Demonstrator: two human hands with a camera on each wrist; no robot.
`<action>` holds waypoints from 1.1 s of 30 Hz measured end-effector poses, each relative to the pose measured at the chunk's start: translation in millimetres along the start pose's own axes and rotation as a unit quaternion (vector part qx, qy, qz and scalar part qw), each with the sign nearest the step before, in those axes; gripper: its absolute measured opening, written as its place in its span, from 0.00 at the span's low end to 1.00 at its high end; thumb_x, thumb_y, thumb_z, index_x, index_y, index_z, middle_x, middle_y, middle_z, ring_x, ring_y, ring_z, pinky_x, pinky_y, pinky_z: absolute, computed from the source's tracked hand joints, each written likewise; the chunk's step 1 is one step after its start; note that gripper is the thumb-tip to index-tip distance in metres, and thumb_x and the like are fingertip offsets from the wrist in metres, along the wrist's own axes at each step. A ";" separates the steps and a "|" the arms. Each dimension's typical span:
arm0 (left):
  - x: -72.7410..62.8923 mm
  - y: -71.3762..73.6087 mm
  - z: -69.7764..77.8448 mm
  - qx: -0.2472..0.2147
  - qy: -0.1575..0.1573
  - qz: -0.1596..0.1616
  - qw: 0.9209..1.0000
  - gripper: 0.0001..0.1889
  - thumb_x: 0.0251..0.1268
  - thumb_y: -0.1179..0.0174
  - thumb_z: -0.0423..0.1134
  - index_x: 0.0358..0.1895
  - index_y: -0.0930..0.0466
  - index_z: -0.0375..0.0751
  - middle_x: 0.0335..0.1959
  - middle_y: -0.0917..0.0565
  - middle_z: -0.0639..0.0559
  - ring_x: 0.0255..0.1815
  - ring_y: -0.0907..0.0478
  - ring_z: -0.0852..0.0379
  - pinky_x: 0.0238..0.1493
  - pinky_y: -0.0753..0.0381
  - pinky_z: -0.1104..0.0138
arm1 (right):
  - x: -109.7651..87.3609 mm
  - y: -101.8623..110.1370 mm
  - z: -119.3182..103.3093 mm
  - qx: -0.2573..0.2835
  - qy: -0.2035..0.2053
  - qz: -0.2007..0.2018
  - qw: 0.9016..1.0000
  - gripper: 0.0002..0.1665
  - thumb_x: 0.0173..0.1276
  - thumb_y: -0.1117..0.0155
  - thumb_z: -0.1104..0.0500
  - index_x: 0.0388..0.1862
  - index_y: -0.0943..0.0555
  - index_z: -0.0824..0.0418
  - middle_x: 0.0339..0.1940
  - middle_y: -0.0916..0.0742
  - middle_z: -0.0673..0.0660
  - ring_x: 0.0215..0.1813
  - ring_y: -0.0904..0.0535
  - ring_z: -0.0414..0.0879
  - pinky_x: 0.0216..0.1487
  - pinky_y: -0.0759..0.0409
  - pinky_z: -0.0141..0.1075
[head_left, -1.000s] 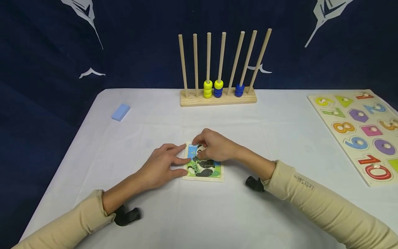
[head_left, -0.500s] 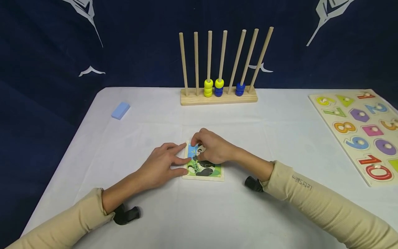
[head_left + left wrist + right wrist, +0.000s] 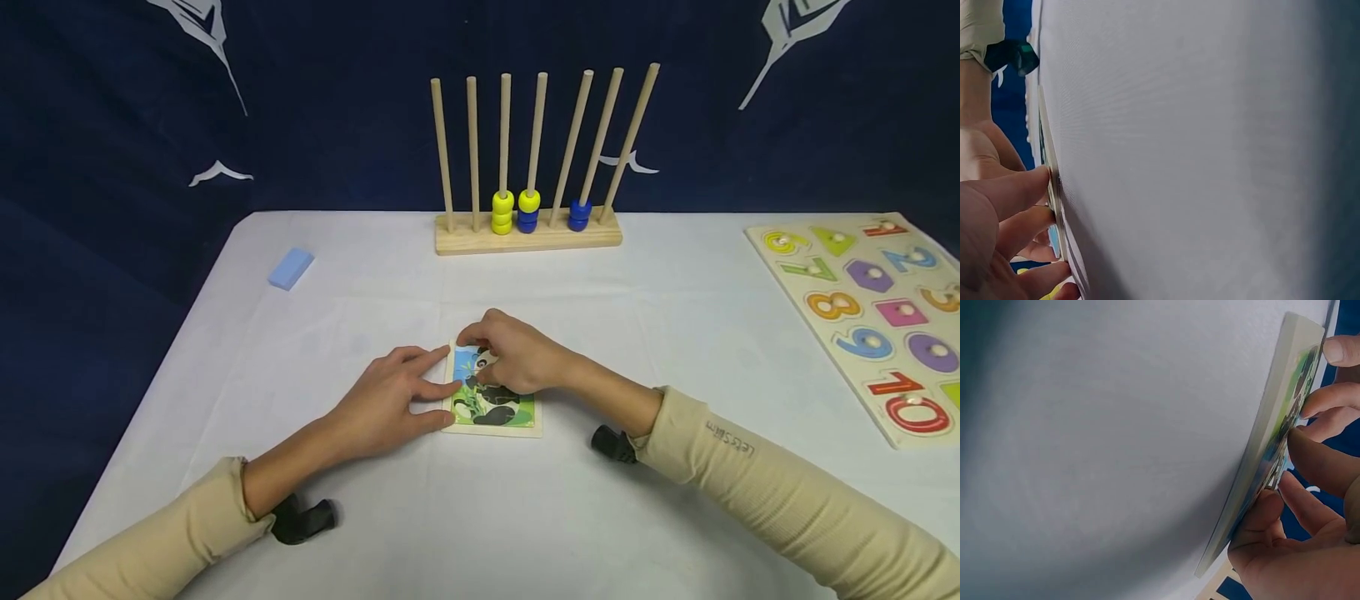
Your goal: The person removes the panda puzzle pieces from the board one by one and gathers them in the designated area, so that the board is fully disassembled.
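A small panda jigsaw puzzle (image 3: 495, 408) lies flat on the white tabletop, with a pale border around its picture. At its left edge my left hand (image 3: 386, 404) rests spread, thumb and fingertips touching the border and picture. From the upper right my right hand (image 3: 525, 354) reaches over it with bent fingers. In the right wrist view, the right thumb (image 3: 1319, 459) and index finger (image 3: 1260, 522) touch the puzzle's face a little apart, around the panda's head. Whether they pinch a piece there is unclear. The right hand covers the puzzle's upper right part.
A wooden bead rack (image 3: 528, 240) with upright pegs and yellow and blue beads stands at the back. A blue block (image 3: 291, 268) lies at left. On the right is a number-and-shape peg board (image 3: 855, 333). Black wrist straps (image 3: 303, 521) show below the sleeves.
The right index fingertip has shifted slightly toward the puzzle's upper left edge. The left hand and the puzzle stay nearly where they were.
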State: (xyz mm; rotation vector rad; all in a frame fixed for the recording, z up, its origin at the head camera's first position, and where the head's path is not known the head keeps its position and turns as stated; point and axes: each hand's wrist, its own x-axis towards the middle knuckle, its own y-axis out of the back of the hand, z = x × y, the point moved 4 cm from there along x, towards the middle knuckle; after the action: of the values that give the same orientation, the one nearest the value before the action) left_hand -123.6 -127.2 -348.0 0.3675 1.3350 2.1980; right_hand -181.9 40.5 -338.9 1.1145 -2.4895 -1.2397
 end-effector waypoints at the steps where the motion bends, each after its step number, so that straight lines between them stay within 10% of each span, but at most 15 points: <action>1: 0.0 -0.3 0.0 0.001 0.000 -0.001 1.000 0.19 0.63 0.32 0.47 0.57 0.15 0.50 0.73 0.33 0.44 0.68 0.36 0.43 0.62 0.37 0.42 | 0.0 0.2 0.2 -0.001 0.003 0.001 1.000 0.26 0.63 0.31 0.68 0.61 0.22 0.66 0.50 0.21 0.59 0.48 0.25 0.49 0.53 0.26 0.40; 33: 2.8 0.7 1.3 0.013 -0.005 -0.003 1.000 0.20 0.60 0.30 0.48 0.56 0.14 0.49 0.71 0.32 0.42 0.67 0.35 0.41 0.62 0.36 0.42 | -1.1 0.1 -0.4 -0.007 0.042 0.034 0.999 0.22 0.64 0.38 0.73 0.58 0.20 0.67 0.46 0.19 0.58 0.47 0.26 0.49 0.52 0.26 0.42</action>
State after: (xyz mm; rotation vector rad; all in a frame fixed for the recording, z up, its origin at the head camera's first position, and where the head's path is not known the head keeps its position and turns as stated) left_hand -125.4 -124.9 -346.9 0.3833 1.3577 2.1730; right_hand -181.0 41.1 -338.4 1.0465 -2.4322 -1.1650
